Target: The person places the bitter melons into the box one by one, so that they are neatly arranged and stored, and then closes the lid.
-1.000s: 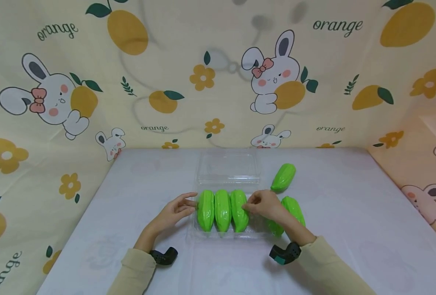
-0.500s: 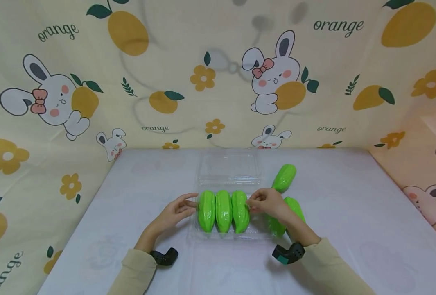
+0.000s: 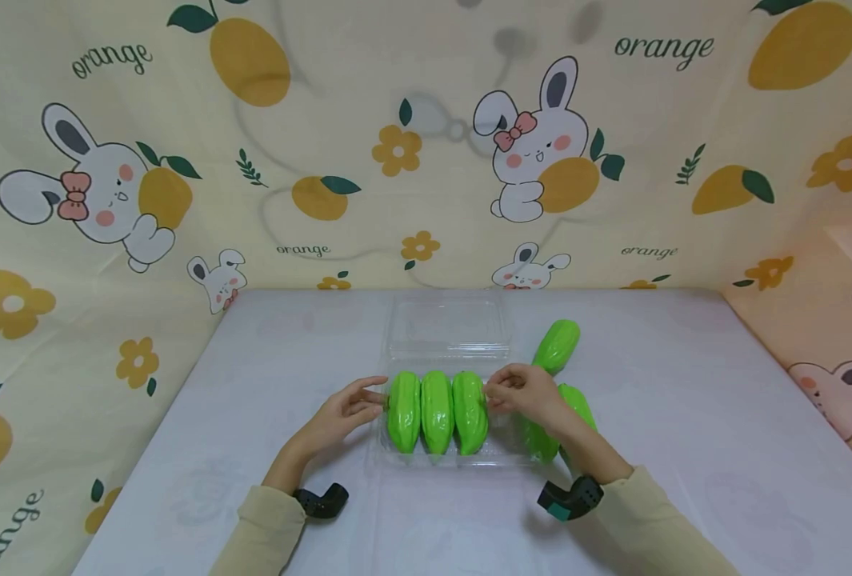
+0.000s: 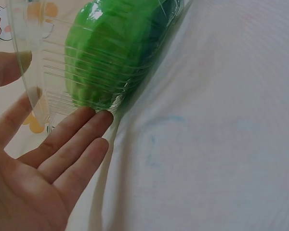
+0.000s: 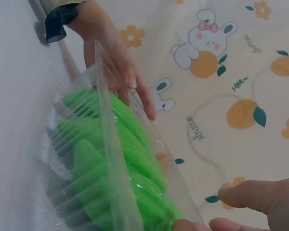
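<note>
Three glossy green bitter melons lie side by side in the left part of a clear plastic box (image 3: 494,462): the left melon (image 3: 403,412), the middle melon (image 3: 436,412) and the right melon (image 3: 470,412). At the box's left wall, my left hand (image 3: 346,412) rests with its fingers nearly straight. In the left wrist view its fingertips (image 4: 103,117) touch the ribbed plastic, with the thumb (image 4: 9,70) at the rim. Beside the right melon hovers my right hand (image 3: 530,394); its thumb and index finger (image 5: 245,195) are apart in the right wrist view.
The box's clear lid (image 3: 447,326) lies folded back behind it. Another melon (image 3: 558,346) lies at the back right. Two more, a partly hidden melon (image 3: 539,442) and an outer melon (image 3: 577,406), lie by the right forearm. A patterned cloth (image 3: 368,120) hangs behind the table.
My right hand has shifted slightly right and back, off the side of the right melon. The left hand and the melons stay nearly where they were.
</note>
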A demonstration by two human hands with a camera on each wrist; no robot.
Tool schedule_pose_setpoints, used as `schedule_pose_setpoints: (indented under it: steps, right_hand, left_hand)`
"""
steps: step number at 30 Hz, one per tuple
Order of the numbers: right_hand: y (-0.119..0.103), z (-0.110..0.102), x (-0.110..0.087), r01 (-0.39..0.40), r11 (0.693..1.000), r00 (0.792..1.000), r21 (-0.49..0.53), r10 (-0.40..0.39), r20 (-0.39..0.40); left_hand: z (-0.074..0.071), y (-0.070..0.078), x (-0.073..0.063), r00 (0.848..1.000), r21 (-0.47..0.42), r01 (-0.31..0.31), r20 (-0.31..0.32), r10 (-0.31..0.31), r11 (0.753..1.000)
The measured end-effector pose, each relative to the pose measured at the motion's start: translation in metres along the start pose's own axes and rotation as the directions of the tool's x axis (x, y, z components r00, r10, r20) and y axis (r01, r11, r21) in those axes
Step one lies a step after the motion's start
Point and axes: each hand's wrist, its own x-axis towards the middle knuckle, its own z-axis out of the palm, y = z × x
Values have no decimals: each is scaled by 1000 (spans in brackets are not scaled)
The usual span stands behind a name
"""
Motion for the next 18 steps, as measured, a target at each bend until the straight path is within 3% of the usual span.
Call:
schedule_pose_setpoints:
  steps: [11,18]
  right_hand:
    - [-2,-17,-2,39,998,999,55,-39,-5]
    - [-5,-27,-3,35,999,999,26,-34,-18]
  left_hand:
    - [0,0,0,1000,-6,-4,0,4,1000]
    - [-1,-1,0,1000,8,-11,-1,11,1000]
